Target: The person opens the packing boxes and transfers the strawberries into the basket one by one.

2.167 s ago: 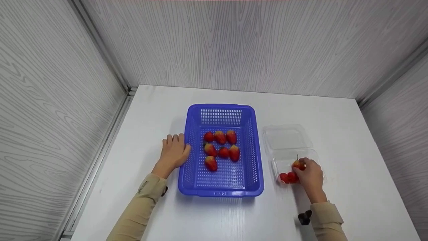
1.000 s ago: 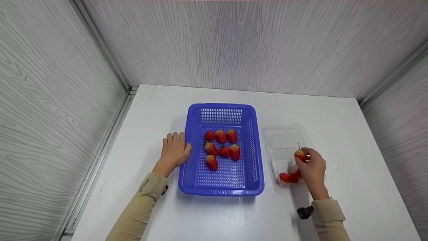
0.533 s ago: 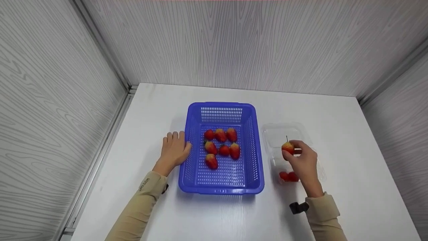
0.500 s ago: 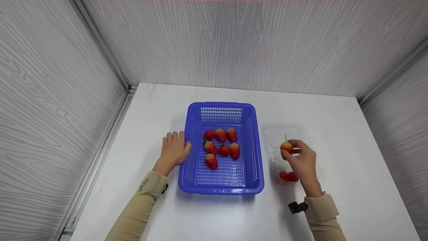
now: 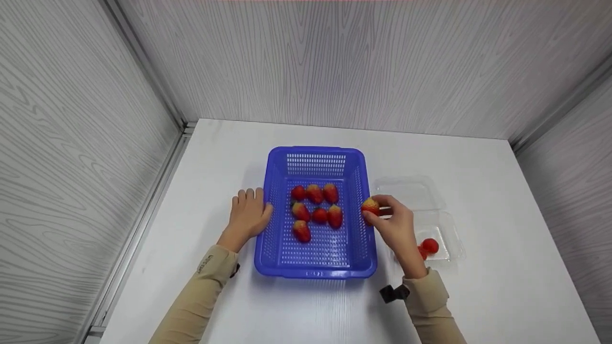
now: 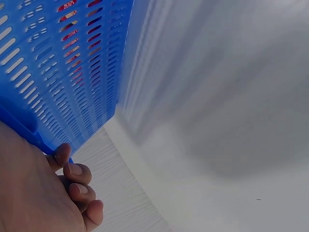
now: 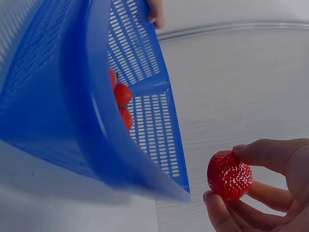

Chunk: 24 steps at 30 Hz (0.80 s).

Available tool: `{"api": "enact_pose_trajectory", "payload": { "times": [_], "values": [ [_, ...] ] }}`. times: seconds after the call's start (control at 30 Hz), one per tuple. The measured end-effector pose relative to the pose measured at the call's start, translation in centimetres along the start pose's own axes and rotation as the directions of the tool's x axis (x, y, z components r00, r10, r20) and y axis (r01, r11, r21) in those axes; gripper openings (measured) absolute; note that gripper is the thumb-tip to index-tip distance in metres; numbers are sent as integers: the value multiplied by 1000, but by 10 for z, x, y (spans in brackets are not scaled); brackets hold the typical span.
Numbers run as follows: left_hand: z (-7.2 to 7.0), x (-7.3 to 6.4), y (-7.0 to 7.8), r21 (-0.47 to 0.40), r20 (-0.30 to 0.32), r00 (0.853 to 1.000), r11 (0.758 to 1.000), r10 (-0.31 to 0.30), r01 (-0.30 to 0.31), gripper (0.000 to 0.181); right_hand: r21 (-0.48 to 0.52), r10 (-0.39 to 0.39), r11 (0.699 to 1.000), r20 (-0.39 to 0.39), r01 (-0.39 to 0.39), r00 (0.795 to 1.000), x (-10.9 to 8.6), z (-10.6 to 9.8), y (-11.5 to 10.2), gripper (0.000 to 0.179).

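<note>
A blue perforated basket [image 5: 315,274] stands mid-table in the head view, with several red and yellow strawberries [image 5: 314,193] on its floor. At its left rim my left hand [image 5: 246,217] holds on, thumb over the edge and fingers outside; curled fingertips show under the rim in the left wrist view. My right hand [image 5: 398,228] pinches a strawberry [image 5: 370,207] between thumb and fingers over the right rim. That same strawberry [image 7: 230,175] looks glossy red in the right wrist view, apart from the basket wall. Its far side is hidden.
A clear plastic clamshell box [image 5: 447,239] lies with its lid spread on the table [image 5: 507,277], right of the basket. Red round fruits [image 5: 430,246] sit in it, partly hidden behind my right forearm. Grey wood-grain panels [image 5: 325,62] enclose the table's back and sides.
My right hand has lifted the strawberry out of the clear box and carried it left to the basket's right rim. The left hand and the basket have stayed in place.
</note>
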<state>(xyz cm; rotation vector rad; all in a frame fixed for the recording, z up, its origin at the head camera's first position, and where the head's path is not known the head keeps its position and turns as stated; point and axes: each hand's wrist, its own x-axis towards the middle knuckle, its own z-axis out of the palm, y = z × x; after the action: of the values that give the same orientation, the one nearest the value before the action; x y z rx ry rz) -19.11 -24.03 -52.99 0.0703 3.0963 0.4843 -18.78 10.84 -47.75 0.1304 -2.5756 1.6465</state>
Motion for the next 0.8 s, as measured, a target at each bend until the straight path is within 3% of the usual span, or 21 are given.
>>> {"api": "enact_pose_trajectory", "payload": {
  "times": [0.47, 0.8],
  "values": [
    [1, 0, 0, -1, 1, 1000, 1000, -3, 3, 39, -14, 8, 1000, 88, -7, 996, -3, 62, 0, 32],
    [0, 2, -1, -5, -2, 1000, 1000, 1, -1, 39, -187, 33, 982, 174, 0, 984, -1, 98, 3, 26]
  ]
}}
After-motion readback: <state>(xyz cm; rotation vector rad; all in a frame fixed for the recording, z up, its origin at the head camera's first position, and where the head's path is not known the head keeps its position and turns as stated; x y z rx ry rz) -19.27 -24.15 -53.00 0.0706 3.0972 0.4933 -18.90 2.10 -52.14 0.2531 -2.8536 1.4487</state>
